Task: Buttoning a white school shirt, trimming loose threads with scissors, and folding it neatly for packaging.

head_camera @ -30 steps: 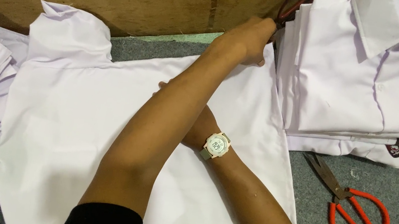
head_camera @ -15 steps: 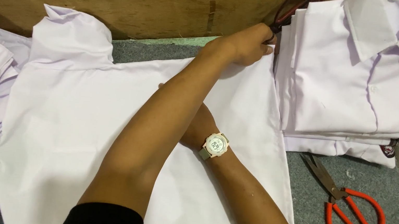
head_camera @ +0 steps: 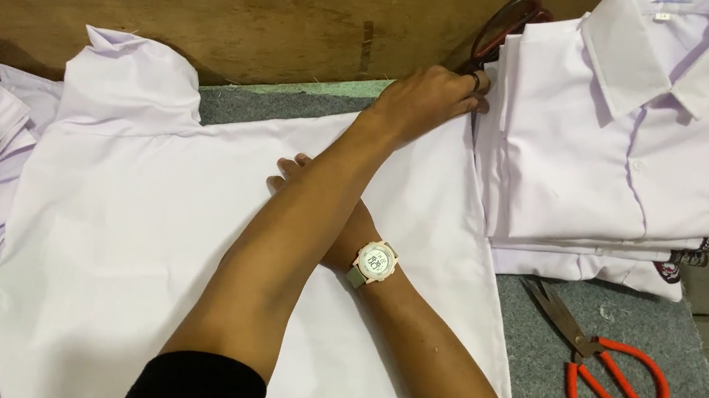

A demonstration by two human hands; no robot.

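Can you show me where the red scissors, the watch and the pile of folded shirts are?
red scissors [head_camera: 615, 397]: head view, on the left orange-red handle loop.
watch [head_camera: 374, 262]: head view, on its pale face.
pile of folded shirts [head_camera: 661, 151]: head view, on the top shirt's front.

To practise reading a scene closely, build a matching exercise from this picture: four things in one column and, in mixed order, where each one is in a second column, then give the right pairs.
Things:
1. scissors with orange handles
2. stack of folded white shirts
3. wristwatch
4. flat white shirt

Places:
A. on the arm that passes under the other
B. spread on the grey pad under both arms
C. on the grey pad below the folded pile
D. upper right, collar on top

Pairs: 1-C, 2-D, 3-A, 4-B
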